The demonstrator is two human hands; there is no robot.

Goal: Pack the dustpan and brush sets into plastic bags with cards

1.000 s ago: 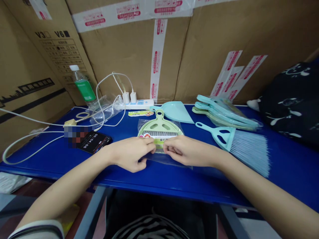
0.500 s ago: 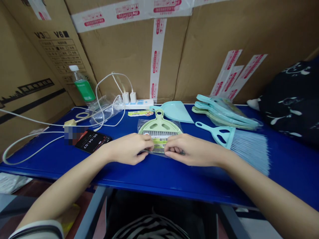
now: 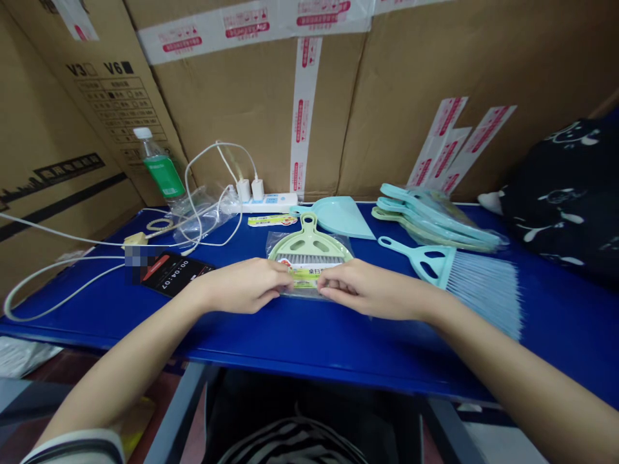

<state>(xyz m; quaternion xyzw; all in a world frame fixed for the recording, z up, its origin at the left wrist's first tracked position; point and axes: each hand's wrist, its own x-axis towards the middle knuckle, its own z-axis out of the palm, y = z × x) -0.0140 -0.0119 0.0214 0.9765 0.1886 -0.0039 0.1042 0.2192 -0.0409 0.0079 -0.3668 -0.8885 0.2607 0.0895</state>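
A light green hand broom and dustpan set (image 3: 309,245) lies in a clear plastic bag (image 3: 342,242), its handle pointing away from me. Across the grey bristles runs a yellow-green and white label (image 3: 305,273). My left hand (image 3: 249,285) is closed at the bag's near left edge, thumb and fingers pinching the plastic. At the near right edge my right hand (image 3: 360,290) pinches the bag too, fingers curled. A loose blue dustpan (image 3: 344,216) lies just behind the set. To the right rests a blue hand broom (image 3: 478,290) with its bristles spread.
More bagged sets (image 3: 440,219) are piled at the back right, beside a dark patterned bag (image 3: 565,200). On the left are a phone (image 3: 174,274), white cables, a bottle (image 3: 164,171) and a power strip (image 3: 271,202). Cardboard (image 3: 232,109) walls the blue table (image 3: 309,348) behind.
Both hands have shifted very slightly along the bag's near edge, and the fingers have closed a little more on it. The other things lie as before.
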